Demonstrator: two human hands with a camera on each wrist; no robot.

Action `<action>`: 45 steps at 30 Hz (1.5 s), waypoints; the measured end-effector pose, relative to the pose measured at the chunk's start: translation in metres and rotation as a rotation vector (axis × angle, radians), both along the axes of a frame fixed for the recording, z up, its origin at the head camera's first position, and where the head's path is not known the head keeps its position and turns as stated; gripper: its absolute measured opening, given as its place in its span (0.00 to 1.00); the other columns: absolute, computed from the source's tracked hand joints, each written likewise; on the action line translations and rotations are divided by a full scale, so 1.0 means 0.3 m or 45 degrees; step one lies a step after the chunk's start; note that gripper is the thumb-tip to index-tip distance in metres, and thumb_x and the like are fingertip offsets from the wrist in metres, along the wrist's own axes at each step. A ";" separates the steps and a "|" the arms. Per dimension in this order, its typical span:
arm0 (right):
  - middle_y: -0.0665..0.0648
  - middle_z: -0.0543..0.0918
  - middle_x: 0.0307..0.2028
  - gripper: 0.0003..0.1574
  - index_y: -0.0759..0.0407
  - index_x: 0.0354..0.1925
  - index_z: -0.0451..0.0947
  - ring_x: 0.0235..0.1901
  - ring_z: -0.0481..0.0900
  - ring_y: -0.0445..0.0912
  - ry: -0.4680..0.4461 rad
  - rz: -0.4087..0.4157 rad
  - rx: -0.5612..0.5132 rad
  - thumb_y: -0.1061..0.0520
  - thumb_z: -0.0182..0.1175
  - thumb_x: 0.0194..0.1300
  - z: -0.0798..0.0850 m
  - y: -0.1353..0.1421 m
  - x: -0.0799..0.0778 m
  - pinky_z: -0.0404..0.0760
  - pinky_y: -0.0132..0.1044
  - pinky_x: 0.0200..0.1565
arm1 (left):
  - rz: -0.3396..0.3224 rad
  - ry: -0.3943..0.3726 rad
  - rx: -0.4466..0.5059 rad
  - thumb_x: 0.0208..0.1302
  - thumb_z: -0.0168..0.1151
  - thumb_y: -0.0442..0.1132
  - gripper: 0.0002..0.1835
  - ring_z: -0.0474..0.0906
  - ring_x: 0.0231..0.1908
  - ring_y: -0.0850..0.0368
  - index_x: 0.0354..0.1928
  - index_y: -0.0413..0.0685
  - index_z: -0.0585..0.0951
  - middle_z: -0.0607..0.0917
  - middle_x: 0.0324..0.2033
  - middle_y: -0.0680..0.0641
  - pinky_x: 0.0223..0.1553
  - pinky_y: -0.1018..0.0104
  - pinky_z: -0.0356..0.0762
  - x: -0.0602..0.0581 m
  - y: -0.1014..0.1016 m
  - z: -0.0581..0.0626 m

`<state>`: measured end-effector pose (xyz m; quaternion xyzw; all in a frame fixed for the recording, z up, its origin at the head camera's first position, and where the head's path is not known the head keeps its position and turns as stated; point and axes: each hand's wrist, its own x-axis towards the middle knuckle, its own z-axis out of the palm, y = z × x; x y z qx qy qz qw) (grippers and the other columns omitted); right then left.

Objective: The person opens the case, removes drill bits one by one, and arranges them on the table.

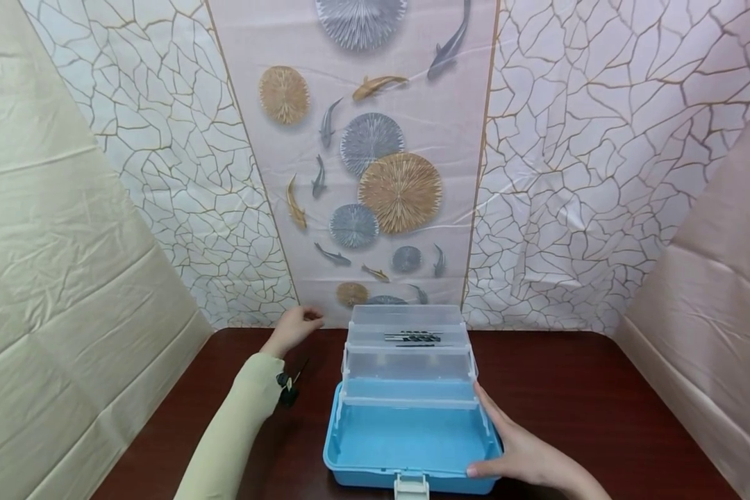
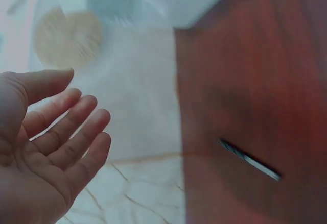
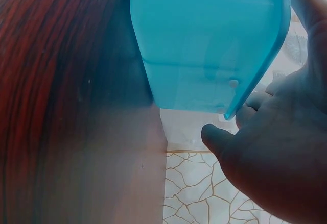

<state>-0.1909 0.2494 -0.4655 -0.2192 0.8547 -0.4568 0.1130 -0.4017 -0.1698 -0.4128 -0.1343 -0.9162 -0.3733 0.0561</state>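
My left hand (image 1: 294,328) is raised over the table's far left part, holding nothing. Its fingers are loosely bent and spread in the left wrist view. Below it a drill bit (image 2: 250,160) lies on the table. A light-blue toolbox (image 1: 412,480) stands with its clear trays fanned out; the bottom compartment is bare. Several drill bits (image 1: 412,337) lie in the upper tray (image 1: 362,335). My right hand (image 1: 528,451) holds the toolbox's right side, thumb over the front rim and fingers along the side. The right wrist view shows the blue side wall (image 3: 204,45) next to that hand.
The dark red wooden table (image 1: 556,389) reaches back to a patterned cloth (image 1: 537,208). Plain beige cloth hangs at both sides. A pale latch (image 1: 411,486) sits at the toolbox's front. The tray stack rises at the box's back.
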 end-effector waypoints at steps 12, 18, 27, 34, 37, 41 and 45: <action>0.58 0.28 0.71 0.73 0.45 0.72 0.24 0.67 0.31 0.60 0.019 -0.007 0.003 0.47 0.70 0.51 0.005 0.000 0.001 0.47 0.66 0.58 | -0.456 0.062 0.006 0.60 0.65 0.42 0.21 0.76 0.48 0.55 0.55 0.44 0.77 0.80 0.49 0.44 0.48 0.61 0.73 0.002 0.219 0.186; 0.56 0.28 0.71 0.72 0.43 0.72 0.24 0.67 0.31 0.58 -0.027 -0.008 -0.001 0.48 0.70 0.52 0.001 0.001 0.002 0.46 0.65 0.59 | -0.533 0.084 -0.209 0.58 0.65 0.48 0.23 0.76 0.48 0.60 0.55 0.52 0.77 0.81 0.49 0.51 0.48 0.67 0.72 0.044 0.315 0.226; 0.57 0.27 0.71 0.72 0.38 0.71 0.22 0.67 0.32 0.59 -0.117 -0.018 -0.016 0.49 0.69 0.53 -0.002 0.000 0.003 0.43 0.68 0.58 | -0.787 0.100 -0.364 0.60 0.64 0.40 0.19 0.78 0.43 0.63 0.53 0.43 0.78 0.83 0.45 0.49 0.44 0.72 0.74 0.081 0.428 0.228; 0.57 0.27 0.71 0.72 0.39 0.71 0.22 0.67 0.31 0.58 -0.093 -0.013 -0.011 0.48 0.69 0.53 0.001 0.003 -0.001 0.42 0.67 0.59 | -0.900 0.126 -0.515 0.59 0.65 0.39 0.10 0.78 0.34 0.70 0.42 0.46 0.83 0.83 0.34 0.57 0.36 0.76 0.74 0.090 0.502 0.233; 0.57 0.28 0.71 0.72 0.40 0.71 0.23 0.67 0.31 0.58 -0.069 -0.008 -0.013 0.48 0.70 0.52 0.001 0.004 -0.003 0.42 0.67 0.59 | -0.926 0.115 -0.569 0.58 0.66 0.39 0.09 0.78 0.34 0.71 0.41 0.47 0.84 0.83 0.33 0.58 0.37 0.77 0.74 0.098 0.526 0.236; 0.58 0.27 0.71 0.71 0.39 0.71 0.22 0.67 0.31 0.59 -0.114 -0.006 -0.032 0.50 0.68 0.54 -0.001 0.004 -0.005 0.42 0.68 0.58 | -0.951 0.092 -0.611 0.58 0.66 0.37 0.08 0.77 0.35 0.70 0.41 0.48 0.84 0.83 0.33 0.58 0.37 0.77 0.74 0.109 0.549 0.229; 0.58 0.26 0.70 0.69 0.39 0.71 0.21 0.67 0.29 0.59 -0.180 0.004 -0.055 0.52 0.67 0.57 -0.002 0.001 -0.006 0.41 0.69 0.58 | -0.968 0.096 -0.638 0.58 0.65 0.34 0.07 0.77 0.35 0.69 0.40 0.48 0.84 0.83 0.34 0.56 0.37 0.77 0.74 0.114 0.561 0.213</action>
